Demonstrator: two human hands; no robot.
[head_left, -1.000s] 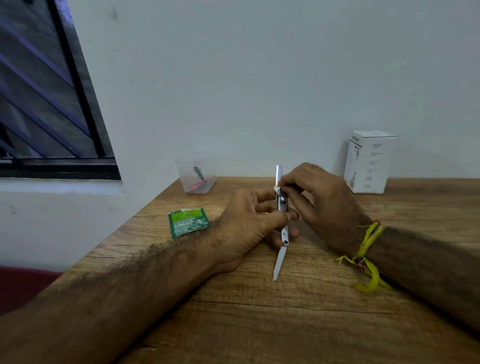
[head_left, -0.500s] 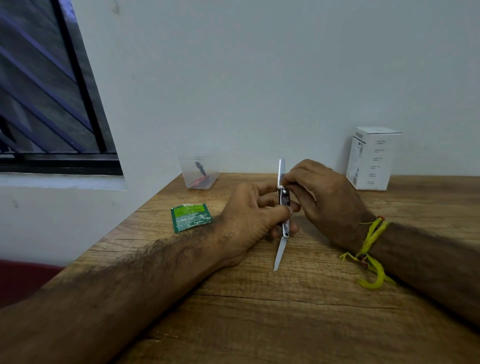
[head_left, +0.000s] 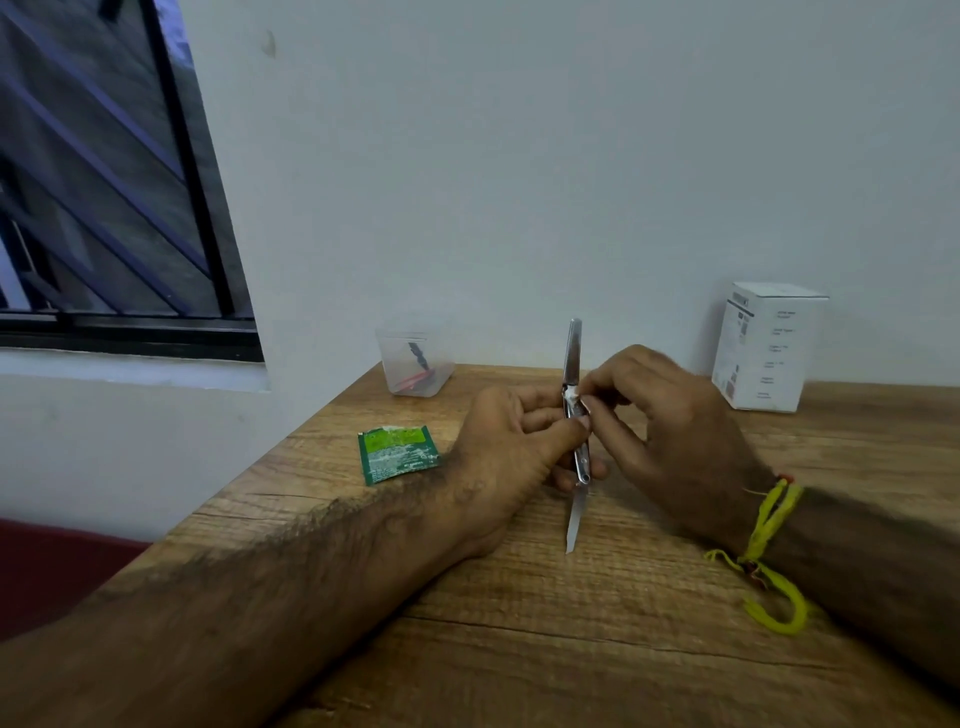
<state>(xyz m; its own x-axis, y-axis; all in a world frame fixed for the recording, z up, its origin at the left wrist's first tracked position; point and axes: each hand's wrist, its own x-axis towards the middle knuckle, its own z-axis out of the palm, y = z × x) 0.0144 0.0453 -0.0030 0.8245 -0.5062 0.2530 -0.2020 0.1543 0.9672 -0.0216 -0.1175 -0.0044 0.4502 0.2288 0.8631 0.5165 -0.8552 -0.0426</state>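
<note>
Hands (head_left: 498, 457) (head_left: 675, 436) on tool (head_left: 573, 358), mid-table (head_left: 571, 649)

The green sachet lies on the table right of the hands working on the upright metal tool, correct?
No. The head view shows the green sachet on the table left of the hands. The left hand and right hand do work on the upright metal tool.

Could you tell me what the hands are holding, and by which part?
The left hand grips the slim silver metal folding tool at its middle; the right hand pinches a small white wad against it.
</note>
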